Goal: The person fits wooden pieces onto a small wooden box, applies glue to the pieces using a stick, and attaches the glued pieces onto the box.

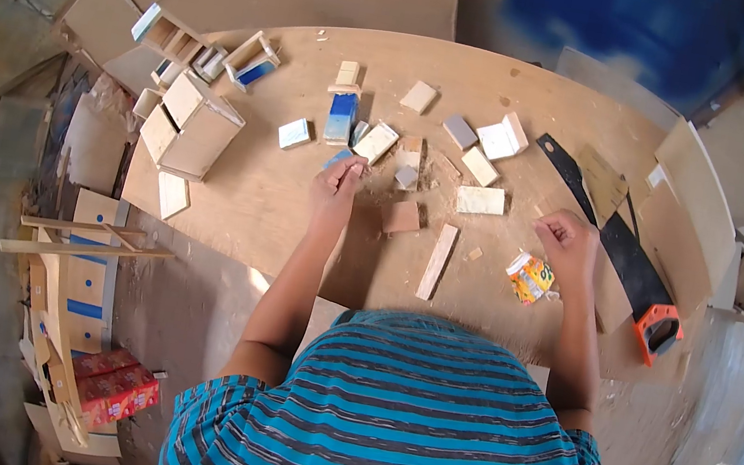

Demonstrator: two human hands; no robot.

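Observation:
My left hand (337,184) is closed in a pinch over the middle of the wooden table. At its fingertips shows a small blue piece (337,158), partly covered by the fingers. Just beyond stand a blue-faced wooden block (341,117) and a pale wooden block (375,142). To the right, my right hand (568,238) hovers with its fingers curled in; what is inside them, if anything, is hidden. Below this hand lies a crumpled yellow packet (531,278). A pale block (480,201) and a thin wooden strip (437,262) lie between the two hands.
A handsaw (632,262) with an orange handle lies along the table's right side. Wooden box-like assemblies (193,124) stand at the left. Several loose blocks and sawdust are scattered across the table (240,213). A red patterned box (115,389) sits on the floor at left.

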